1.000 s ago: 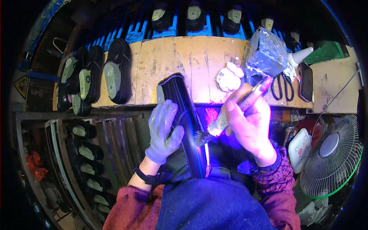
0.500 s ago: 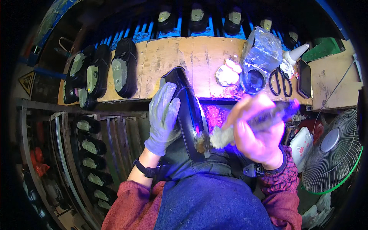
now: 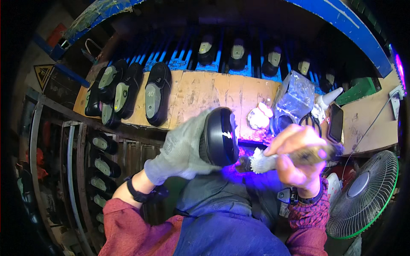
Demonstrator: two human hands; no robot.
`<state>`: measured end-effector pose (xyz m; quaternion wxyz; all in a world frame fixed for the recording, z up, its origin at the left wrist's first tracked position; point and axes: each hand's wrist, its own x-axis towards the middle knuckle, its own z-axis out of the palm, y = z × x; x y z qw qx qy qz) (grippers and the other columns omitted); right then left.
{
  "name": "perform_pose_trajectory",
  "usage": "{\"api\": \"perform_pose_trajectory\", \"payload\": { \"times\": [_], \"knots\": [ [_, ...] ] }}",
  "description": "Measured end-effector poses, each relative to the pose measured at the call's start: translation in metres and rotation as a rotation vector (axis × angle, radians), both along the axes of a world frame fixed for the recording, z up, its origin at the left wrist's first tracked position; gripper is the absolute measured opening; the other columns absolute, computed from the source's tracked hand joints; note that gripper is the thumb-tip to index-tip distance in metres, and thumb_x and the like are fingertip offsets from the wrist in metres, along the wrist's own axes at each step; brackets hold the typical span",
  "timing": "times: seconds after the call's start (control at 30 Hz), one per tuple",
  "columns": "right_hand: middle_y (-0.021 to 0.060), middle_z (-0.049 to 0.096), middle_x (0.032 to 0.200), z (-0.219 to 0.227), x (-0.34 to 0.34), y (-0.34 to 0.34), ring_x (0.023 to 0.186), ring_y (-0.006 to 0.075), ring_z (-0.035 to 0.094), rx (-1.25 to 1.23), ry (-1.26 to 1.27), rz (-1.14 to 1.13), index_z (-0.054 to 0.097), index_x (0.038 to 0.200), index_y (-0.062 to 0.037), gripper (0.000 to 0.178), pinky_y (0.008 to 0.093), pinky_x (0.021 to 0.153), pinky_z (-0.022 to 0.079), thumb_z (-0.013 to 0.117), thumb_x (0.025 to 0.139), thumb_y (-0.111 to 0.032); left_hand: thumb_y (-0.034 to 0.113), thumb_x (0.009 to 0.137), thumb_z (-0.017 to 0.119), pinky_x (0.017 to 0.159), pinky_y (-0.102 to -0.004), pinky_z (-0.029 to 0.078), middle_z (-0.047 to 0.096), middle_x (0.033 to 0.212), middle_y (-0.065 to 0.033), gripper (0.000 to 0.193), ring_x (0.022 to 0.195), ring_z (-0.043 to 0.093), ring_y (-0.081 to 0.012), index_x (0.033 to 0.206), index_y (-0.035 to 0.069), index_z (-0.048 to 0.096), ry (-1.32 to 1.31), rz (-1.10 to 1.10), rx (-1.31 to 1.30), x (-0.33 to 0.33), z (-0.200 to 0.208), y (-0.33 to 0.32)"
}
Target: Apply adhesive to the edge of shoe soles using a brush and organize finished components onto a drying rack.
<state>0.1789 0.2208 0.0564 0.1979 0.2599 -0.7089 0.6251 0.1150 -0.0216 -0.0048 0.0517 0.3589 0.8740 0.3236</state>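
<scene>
Head view, centre of the frame: the left hand (image 3: 183, 151), in a grey knitted glove, is wrapped around a glossy black shoe sole (image 3: 219, 136), fingers closed round its rounded end so the smooth moulded edge stands up between glove and chest. Just right of it, the bare right hand (image 3: 299, 155) is clenched tight on the handle of a brush (image 3: 273, 161); the pale, matted bristles point left, with their tip at the lower edge of the sole, lit violet by a glow beneath. A black band circles the left wrist, above a dark red sleeve.

Across the upper middle lies a worn, scuffed wooden bench (image 3: 205, 96). On its left end rest several black soles with grey-green oval inserts (image 3: 128, 91). At upper right sits a crinkled clear plastic bag (image 3: 294, 100), with black-handled scissors (image 3: 308, 121) and a dark flat phone (image 3: 335, 123) beside it. A round wire-caged fan with a green rim (image 3: 365, 194) fills the lower right.
</scene>
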Motion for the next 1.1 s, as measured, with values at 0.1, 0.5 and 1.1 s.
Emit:
{"api": "perform_pose_trajectory", "payload": {
  "times": [0.1, 0.5, 1.1],
  "knots": [
    [0.0112, 0.057, 0.066, -0.002, -0.003, -0.007, 0.057, 0.0153, 0.056, -0.323, -0.066, -0.043, 0.046, 0.082, -0.0055, 0.023, 0.0246, 0.049, 0.046, 0.062, 0.083, -0.022, 0.039, 0.054, 0.084, 0.098, -0.039, 0.042, 0.052, 0.122, -0.02, 0.101, 0.114, 0.052, -0.0326, 0.135, 0.001, 0.035, -0.49, -0.043, 0.076, 0.015, -0.002, 0.003],
    [0.0147, 0.06, 0.072, -0.037, -0.02, -0.005, 0.059, 0.0176, 0.057, -0.055, -0.014, -0.025, 0.048, 0.085, -0.0024, 0.016, 0.0274, 0.055, 0.048, 0.06, 0.085, -0.012, 0.033, 0.057, 0.085, 0.102, -0.038, 0.037, 0.047, 0.128, -0.015, 0.099, 0.118, 0.047, -0.0238, 0.136, 0.002, 0.034, -0.724, -0.176, 0.255, 0.011, -0.028, 0.005],
    [0.0088, 0.061, 0.074, -0.091, -0.019, -0.008, 0.065, 0.0171, 0.06, -0.165, -0.27, -0.106, 0.053, 0.085, -0.0014, 0.014, 0.0286, 0.057, 0.047, 0.065, 0.08, -0.002, 0.007, 0.069, 0.07, 0.089, -0.0284, 0.043, 0.061, 0.106, -0.0018, 0.056, 0.098, 0.054, -0.0102, 0.122, 0.003, 0.053, -1.334, -0.086, 0.552, -0.019, -0.052, 0.002]
  ]
}}
